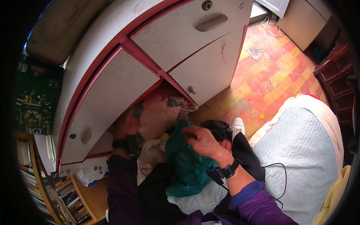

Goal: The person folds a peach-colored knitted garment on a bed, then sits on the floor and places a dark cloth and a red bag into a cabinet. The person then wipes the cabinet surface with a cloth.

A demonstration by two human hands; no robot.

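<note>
My right hand (pixel 203 143) is over a green fabric or plastic bag (pixel 182 168), its fingers curled near the bag's top edge. Whether it grips the bag cannot be made out. My left hand (pixel 123 123) reaches into the shaded lower opening of a white desk cabinet with pink trim (pixel 112 84); it is blurred and dim, and its fingers are hard to make out. Near it lie a pinkish bundle (pixel 154 116) and a clear plastic-wrapped item (pixel 180 104). A white plastic bag with writing (pixel 150 159) rests between my left forearm and the green bag.
A quilted pale-blue cover (pixel 298 157) lies over a seat or bed at right. Wood-patterned flooring (pixel 261 76) runs behind my white shoe (pixel 238 126). Books fill a wooden shelf (pixel 81 194) at lower left, below a dark green box (pixel 38 98). A black cable (pixel 285 174) trails from my right wrist.
</note>
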